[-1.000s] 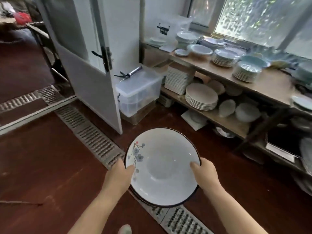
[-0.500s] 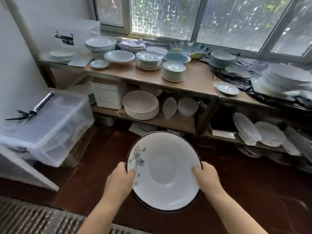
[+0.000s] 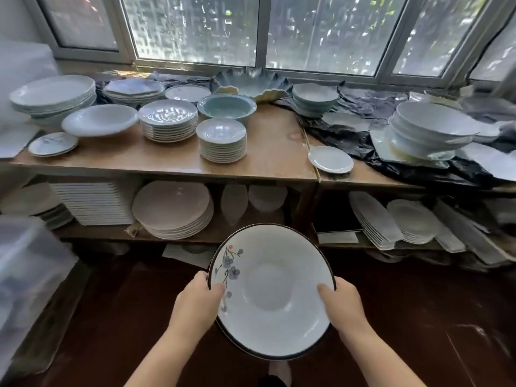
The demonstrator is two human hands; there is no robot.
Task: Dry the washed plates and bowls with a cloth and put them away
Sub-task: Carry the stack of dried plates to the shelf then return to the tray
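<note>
A wide white bowl [image 3: 272, 291] with a dark rim and a blue flower sprig painted on its left inner wall is carried in front of me, above the dark red floor. My left hand [image 3: 196, 301] grips its left rim, thumb inside over the flower. My right hand [image 3: 342, 305] grips the right rim, thumb inside too. The bowl tilts toward me, its inside plainly visible. No cloth is in view.
A wooden shelf unit [image 3: 268, 166] stands ahead under the window, its top crowded with stacked plates [image 3: 222, 141] and bowls [image 3: 431, 127]. Its lower shelf holds pink plates [image 3: 171, 208] and square white plates [image 3: 95, 202]. A clear plastic bin [image 3: 25, 263] is at left.
The view has swung right from the door to face the shelves, and I have come closer to them. Both hands keep the same hold on the bowl.
</note>
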